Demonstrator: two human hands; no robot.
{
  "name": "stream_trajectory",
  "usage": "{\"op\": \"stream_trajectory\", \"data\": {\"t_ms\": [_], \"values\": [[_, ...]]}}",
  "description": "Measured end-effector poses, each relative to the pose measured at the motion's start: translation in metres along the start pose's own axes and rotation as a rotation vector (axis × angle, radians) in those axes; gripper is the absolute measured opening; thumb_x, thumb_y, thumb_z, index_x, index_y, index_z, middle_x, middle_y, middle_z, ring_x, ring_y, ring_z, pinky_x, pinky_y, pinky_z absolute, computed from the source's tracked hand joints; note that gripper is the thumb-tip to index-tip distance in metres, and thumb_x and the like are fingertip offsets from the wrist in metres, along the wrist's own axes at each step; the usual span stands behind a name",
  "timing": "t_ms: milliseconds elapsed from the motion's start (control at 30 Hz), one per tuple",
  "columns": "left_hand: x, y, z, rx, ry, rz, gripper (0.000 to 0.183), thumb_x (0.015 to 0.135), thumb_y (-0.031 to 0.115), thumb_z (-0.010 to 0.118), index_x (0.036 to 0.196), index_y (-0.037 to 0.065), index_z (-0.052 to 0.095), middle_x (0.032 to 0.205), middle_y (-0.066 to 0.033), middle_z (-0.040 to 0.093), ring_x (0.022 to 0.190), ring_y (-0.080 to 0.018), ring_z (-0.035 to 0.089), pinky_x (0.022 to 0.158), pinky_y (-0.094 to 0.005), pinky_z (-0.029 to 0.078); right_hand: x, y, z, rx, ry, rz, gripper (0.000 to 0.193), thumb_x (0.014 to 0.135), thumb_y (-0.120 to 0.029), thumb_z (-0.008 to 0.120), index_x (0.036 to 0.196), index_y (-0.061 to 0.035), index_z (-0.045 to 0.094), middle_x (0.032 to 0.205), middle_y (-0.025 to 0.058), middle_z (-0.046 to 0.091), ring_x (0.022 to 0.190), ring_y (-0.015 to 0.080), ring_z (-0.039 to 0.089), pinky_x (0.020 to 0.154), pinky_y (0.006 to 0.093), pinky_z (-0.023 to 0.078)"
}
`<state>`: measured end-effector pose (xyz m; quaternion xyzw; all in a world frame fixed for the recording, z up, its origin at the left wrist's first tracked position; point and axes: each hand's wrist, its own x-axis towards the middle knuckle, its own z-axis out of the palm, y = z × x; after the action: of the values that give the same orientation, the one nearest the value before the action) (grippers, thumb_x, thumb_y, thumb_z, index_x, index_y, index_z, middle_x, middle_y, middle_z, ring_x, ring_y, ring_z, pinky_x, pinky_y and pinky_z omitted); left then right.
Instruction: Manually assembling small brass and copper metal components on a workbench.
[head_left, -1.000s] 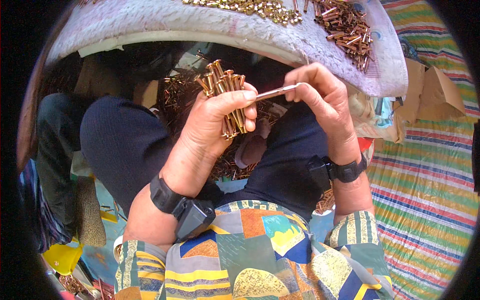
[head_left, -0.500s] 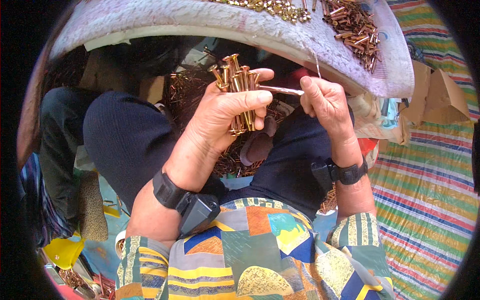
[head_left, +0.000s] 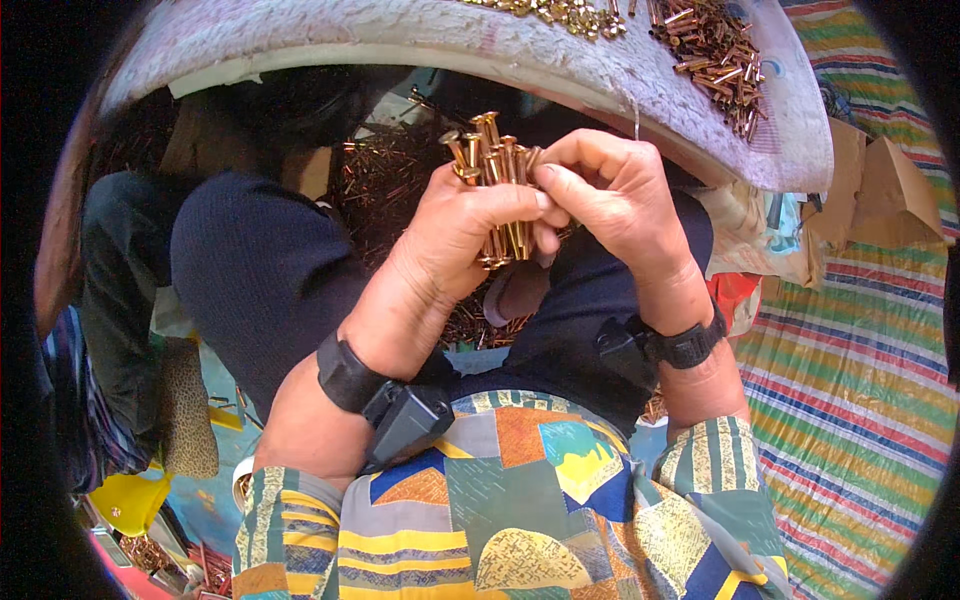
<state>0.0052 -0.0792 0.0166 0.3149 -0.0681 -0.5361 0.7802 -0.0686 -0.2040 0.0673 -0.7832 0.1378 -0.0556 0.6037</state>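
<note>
A bundle of long gold-coloured bolts with flat round heads (head_left: 497, 165) stands roughly upright in my left hand (head_left: 440, 230). The thumb presses across its front, and the fingers wrap behind it. At the bundle's right side, my right hand (head_left: 625, 200) is closed in a pinch, its thumb and fingertips touching the bolts near my left fingertips. Whatever those right fingertips hold is hidden. Both hands are over my lap, just below the table edge.
On the fuzzy-covered table (head_left: 420, 40) lie a heap of coppery rods (head_left: 710, 60) and small gold pieces (head_left: 575, 15). More metal pieces (head_left: 375, 180) lie between my knees. Cardboard (head_left: 890, 200) and a striped sheet (head_left: 850, 400) are to the right; a dark trouser leg (head_left: 120, 290) is at left.
My right hand has moved left to the bundle from its place on the right. The pale strip that was stretched between bundle and right hand is out of sight.
</note>
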Motion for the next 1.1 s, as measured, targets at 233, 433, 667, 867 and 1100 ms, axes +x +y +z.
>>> {"op": "stream_trajectory", "data": {"t_ms": [233,433,667,867,1100], "values": [[0.008,-0.007,0.000,-0.253,0.189,0.091,0.015,0.072,0.001,0.057,0.086,-0.001,0.058,0.079,-0.0141,0.063,0.070,-0.0222,0.063,0.066,-0.0294,0.051,0.000,0.010,0.001,-0.424,0.212,-0.353,0.004,0.077,0.000,0.055,0.073,0.0009,0.054,0.061,0.0108,0.057,0.052,0.0130,0.058,0.048,0.0253,0.045],[0.012,-0.002,-0.009,-0.268,0.217,0.056,0.012,0.076,0.008,0.057,0.086,0.002,0.055,0.078,-0.0115,0.060,0.074,-0.0222,0.060,0.073,-0.0358,0.049,-0.007,0.003,-0.018,-0.162,0.344,-0.313,0.008,0.088,-0.007,0.048,0.086,-0.0004,0.051,0.065,0.0034,0.057,0.052,0.0054,0.051,0.047,0.0178,0.040],[0.005,-0.015,0.007,-0.106,0.129,-0.084,0.017,0.078,0.017,0.063,0.081,0.002,0.056,0.058,-0.0043,0.053,0.046,-0.0140,0.052,0.043,-0.0250,0.043,-0.004,0.012,-0.017,0.167,0.329,-0.207,0.009,0.090,-0.007,0.044,0.088,0.0007,0.047,0.070,0.0076,0.059,0.053,0.0089,0.055,0.045,0.0191,0.043],[0.002,-0.017,0.004,-0.099,0.180,-0.019,0.012,0.077,0.012,0.062,0.082,0.003,0.056,0.060,-0.0050,0.054,0.048,-0.0145,0.053,0.045,-0.0253,0.044,-0.001,0.013,-0.042,-0.078,0.346,-0.206,0.011,0.086,-0.010,0.051,0.085,0.0005,0.055,0.068,0.0061,0.060,0.056,0.0106,0.057,0.051,0.0218,0.046],[0.004,-0.017,0.004,-0.090,0.189,-0.055,0.010,0.078,0.014,0.060,0.082,0.006,0.055,0.058,-0.0024,0.052,0.048,-0.0133,0.051,0.046,-0.0264,0.042,0.055,0.024,-0.149,-1.254,0.457,-0.503,0.018,0.072,0.001,0.055,0.087,-0.0064,0.062,0.090,0.0089,0.058,0.080,0.0243,0.060,0.068,0.0308,0.048]]}}
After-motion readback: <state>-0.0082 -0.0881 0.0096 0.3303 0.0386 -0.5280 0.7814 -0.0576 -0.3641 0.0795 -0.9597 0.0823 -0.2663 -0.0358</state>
